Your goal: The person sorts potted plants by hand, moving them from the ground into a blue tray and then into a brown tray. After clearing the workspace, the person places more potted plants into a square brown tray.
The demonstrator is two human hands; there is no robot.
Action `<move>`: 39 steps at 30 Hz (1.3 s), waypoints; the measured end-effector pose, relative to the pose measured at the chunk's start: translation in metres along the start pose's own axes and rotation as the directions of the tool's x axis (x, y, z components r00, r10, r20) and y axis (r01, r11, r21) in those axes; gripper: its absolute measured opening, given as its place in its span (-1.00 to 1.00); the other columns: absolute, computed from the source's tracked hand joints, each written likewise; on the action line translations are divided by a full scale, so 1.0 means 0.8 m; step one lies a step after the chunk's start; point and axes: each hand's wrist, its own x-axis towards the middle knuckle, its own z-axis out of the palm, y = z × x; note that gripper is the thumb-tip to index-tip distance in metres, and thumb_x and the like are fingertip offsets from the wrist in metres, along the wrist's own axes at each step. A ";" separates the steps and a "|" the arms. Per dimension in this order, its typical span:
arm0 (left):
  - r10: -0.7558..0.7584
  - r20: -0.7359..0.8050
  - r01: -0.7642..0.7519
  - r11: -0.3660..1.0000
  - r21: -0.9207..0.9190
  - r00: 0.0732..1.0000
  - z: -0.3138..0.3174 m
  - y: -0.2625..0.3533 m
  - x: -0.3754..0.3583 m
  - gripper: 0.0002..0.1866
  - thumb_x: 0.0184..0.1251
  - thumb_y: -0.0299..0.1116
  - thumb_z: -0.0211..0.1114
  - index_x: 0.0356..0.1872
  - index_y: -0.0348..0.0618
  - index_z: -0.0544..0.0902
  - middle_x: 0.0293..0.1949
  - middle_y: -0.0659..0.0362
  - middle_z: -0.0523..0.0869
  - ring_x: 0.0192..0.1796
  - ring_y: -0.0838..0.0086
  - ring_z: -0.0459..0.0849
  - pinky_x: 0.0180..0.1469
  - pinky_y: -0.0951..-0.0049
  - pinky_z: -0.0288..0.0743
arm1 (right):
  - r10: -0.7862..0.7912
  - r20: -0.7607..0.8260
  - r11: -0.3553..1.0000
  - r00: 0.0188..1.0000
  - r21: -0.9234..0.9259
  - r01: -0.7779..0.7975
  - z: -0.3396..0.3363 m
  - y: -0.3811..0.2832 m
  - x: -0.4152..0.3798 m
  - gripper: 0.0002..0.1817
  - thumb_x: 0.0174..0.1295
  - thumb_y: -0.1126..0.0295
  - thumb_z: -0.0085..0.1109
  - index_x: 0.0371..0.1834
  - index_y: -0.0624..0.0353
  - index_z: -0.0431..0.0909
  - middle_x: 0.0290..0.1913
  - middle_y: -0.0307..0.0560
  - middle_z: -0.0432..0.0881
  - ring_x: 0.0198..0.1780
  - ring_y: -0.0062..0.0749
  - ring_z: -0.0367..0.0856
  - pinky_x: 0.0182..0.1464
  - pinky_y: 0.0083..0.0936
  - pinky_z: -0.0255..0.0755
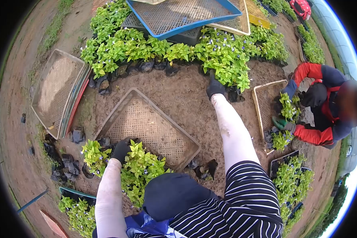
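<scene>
The right hand, in a dark glove (215, 85), reaches to the near edge of the broad bed of yellow-green leafy plants with small pale-purple flowers (226, 51) at the upper centre of the frame. Its fingers point away from the body into the stems; foliage hides their tips, so how far they are open and whether they grip a plant cannot be told. This hand is much the nearer to that bed.

The left hand, also dark-gloved (121, 150), lies at the lower left among a smaller cluster of similar plants (141, 170), leaves on both sides of it. Its fingers look partly bent, but their opening and any hold are unclear.

Just beyond the left hand sits a grey-beige perforated plastic tray (146, 123), its long axis slanting from upper left to lower right. Brown soil (182, 95) separates its raised upper-right rim from the bed. Right of the right hand stands a cream-rimmed crate (263, 99), where a co-worker in red and dark sleeves (309, 135) handles plants. Stacked trays (59, 91) border the left.
</scene>
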 end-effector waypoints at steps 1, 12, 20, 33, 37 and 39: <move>-0.001 0.001 0.001 1.000 0.021 1.000 0.000 -0.002 0.002 -0.54 0.03 -0.20 0.31 0.00 -0.13 0.59 -0.18 -0.05 0.71 -0.10 0.13 0.68 -0.01 0.29 0.48 | -0.029 -0.049 0.999 0.998 -0.028 0.027 0.010 0.001 0.008 -0.17 -0.01 0.34 0.17 0.41 -0.13 0.05 -0.04 0.16 0.57 -0.05 0.07 0.59 0.00 -0.11 0.45; -0.076 0.055 0.091 0.933 -0.349 0.996 0.007 0.003 0.005 -0.61 0.11 -0.36 0.28 0.00 -0.26 0.55 -0.15 0.01 0.70 -0.11 0.35 0.66 -0.01 0.40 0.48 | -0.069 -0.198 0.784 0.978 0.596 0.176 0.038 -0.054 0.014 -0.73 0.02 0.21 0.24 -0.48 0.23 0.53 -0.51 0.16 0.55 -0.38 0.00 0.56 -0.30 -0.24 0.41; -0.170 0.101 0.159 0.372 -0.914 0.980 -0.055 -0.010 0.025 -0.53 0.41 -0.11 0.00 0.16 -0.24 0.47 -0.02 0.10 0.64 -0.04 0.35 0.62 0.08 0.40 0.48 | -0.513 0.114 0.127 0.851 0.990 -0.056 -0.007 -0.295 -0.222 -0.76 0.15 0.38 0.11 -0.09 0.05 0.50 -0.33 -0.12 0.53 -0.22 -0.12 0.56 -0.15 -0.30 0.43; 0.025 -0.094 0.013 0.925 0.379 0.995 -0.035 -0.075 0.035 -0.73 0.11 -0.17 0.25 -0.24 -0.10 0.66 -0.22 -0.01 0.69 -0.09 0.07 0.63 -0.09 0.16 0.49 | 0.050 -0.306 0.949 0.951 0.311 0.051 -0.027 0.047 -0.076 -0.29 0.00 0.39 0.20 0.32 -0.06 0.23 0.13 0.18 0.42 0.05 0.08 0.52 0.01 -0.18 0.45; -0.056 -0.073 0.083 0.885 0.457 0.996 -0.033 -0.062 0.020 -0.74 0.15 -0.17 0.21 -0.20 -0.03 0.67 -0.20 0.01 0.70 -0.10 0.08 0.63 -0.10 0.18 0.50 | 0.099 0.086 0.991 0.991 0.080 -0.106 0.007 0.095 -0.019 -0.29 0.05 0.37 0.12 0.37 -0.19 0.20 0.15 0.24 0.42 0.10 0.07 0.49 0.05 -0.19 0.44; 0.098 -0.191 -0.011 0.911 0.413 0.977 -0.018 -0.072 0.012 -0.72 0.16 -0.16 0.21 -0.14 0.01 0.66 -0.15 0.02 0.69 -0.10 0.10 0.64 -0.12 0.18 0.50 | 0.128 -0.065 0.984 0.990 0.131 -0.118 -0.003 0.075 -0.005 -0.41 0.16 0.28 -0.01 0.33 -0.23 0.23 -0.24 0.26 0.63 -0.18 0.14 0.62 -0.14 -0.01 0.45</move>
